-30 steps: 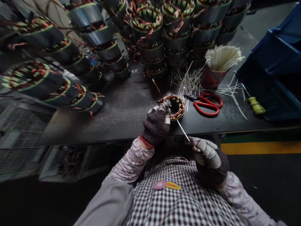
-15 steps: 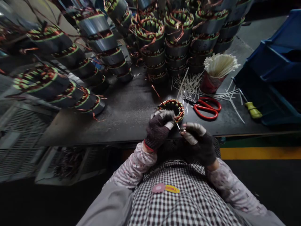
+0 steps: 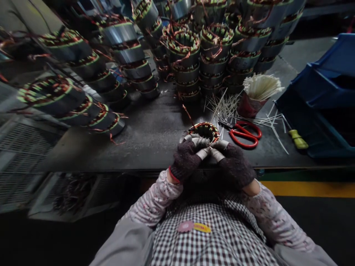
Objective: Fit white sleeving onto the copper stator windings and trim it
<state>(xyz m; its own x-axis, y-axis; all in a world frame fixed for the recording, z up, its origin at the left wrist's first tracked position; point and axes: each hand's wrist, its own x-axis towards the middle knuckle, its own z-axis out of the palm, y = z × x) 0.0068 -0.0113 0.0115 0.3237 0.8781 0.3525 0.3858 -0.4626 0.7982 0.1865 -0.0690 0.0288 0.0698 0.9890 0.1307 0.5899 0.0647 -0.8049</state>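
Note:
A motor stator [image 3: 205,127], a ring wound with copper wire and edged in pale green, lies near the table's front edge. One copper lead sticks up at its far left. My left hand [image 3: 188,155], in a dark fingerless glove with taped fingertips, is closed on its near left rim. My right hand [image 3: 231,160], gloved and taped alike, pinches at the near right rim, its fingertips meeting the left ones. What lies between the right fingertips is hidden. Red-handled scissors [image 3: 245,133] rest just right of the stator, near loose white cable ties [image 3: 226,105].
Stacked stators [image 3: 184,70] stand along the back, and a leaning row [image 3: 63,96] is at left. A red cup [image 3: 251,105] holds upright ties. At right are a yellow-handled tool [image 3: 298,138] and blue bins [image 3: 307,111]. Grey crates [image 3: 36,147] sit lower left.
My right hand has come left and in to the stator's near rim, meeting my left hand. The white strip seen between it and the stator is now hidden. The view has shifted slightly.

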